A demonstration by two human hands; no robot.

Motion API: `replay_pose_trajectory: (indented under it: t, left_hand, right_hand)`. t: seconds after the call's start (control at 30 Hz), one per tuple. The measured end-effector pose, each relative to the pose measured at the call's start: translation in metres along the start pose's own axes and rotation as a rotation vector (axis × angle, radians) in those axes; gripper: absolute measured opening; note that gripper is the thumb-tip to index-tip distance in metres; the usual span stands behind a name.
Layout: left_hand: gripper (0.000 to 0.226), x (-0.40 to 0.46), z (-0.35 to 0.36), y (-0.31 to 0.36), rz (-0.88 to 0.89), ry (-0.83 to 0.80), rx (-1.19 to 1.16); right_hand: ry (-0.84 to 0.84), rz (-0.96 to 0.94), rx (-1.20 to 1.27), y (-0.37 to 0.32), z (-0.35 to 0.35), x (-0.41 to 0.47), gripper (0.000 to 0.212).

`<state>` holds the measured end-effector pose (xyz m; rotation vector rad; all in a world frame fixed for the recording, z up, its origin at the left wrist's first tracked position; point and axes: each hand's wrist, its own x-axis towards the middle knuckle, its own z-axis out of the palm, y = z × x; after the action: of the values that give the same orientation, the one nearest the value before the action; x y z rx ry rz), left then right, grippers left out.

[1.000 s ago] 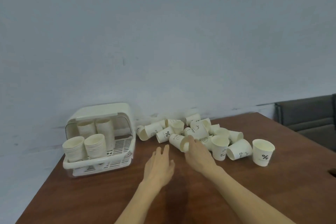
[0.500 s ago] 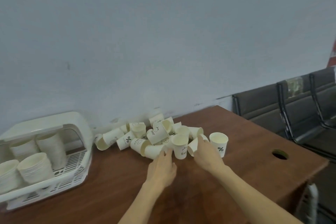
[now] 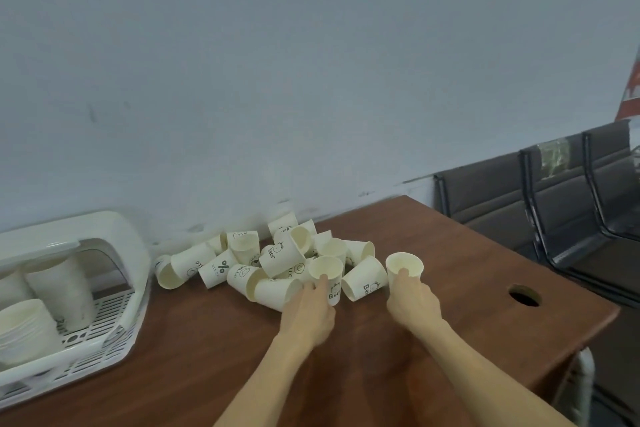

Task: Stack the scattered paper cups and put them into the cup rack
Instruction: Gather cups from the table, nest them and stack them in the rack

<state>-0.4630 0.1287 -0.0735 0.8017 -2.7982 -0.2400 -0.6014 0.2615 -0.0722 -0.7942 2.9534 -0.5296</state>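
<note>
Several cream paper cups (image 3: 277, 258) lie in a heap on the brown table, against the wall. My left hand (image 3: 308, 314) grips an upright cup (image 3: 325, 269) at the heap's near edge, one finger hooked over its rim. My right hand (image 3: 412, 300) grips a separate upright cup (image 3: 404, 265) just right of the heap, a finger over its rim too. The white cup rack (image 3: 104, 343) stands at the left, lid raised, with stacks of cups (image 3: 26, 329) inside.
The table (image 3: 450, 253) has a round cable hole (image 3: 524, 295) near its right edge. Dark waiting chairs (image 3: 561, 204) stand beyond the right end. A grey wall runs right behind the cups and rack.
The view swung right, pushing the rack toward the left edge. My left hand moved forward onto an upright cup in the heap. My right hand shifted right and took the lone upright cup.
</note>
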Motion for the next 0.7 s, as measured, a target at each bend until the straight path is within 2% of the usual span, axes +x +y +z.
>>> replay_pose_trajectory:
  t: [0.23,0.4,0.47,0.7]
  left_hand:
    - [0.039,0.021,0.005,-0.003,-0.027,-0.02,0.049]
    - [0.021,0.02,0.005,-0.005,-0.031,-0.023,0.071]
    - [0.015,0.018,0.006,-0.008,-0.045,-0.003,0.056]
    - [0.019,0.002,-0.006,-0.007,-0.033,0.071,-0.01]
  right_hand:
    - [0.062,-0.059,-0.06,0.006,0.004,0.001,0.016]
    - [0.11,-0.065,-0.058,0.011,0.004,0.001,0.007]
    - [0.134,-0.063,-0.063,0.011,0.002,0.0,0.011]
    - [0.195,-0.073,-0.074,-0.003,-0.018,-0.015,0.016]
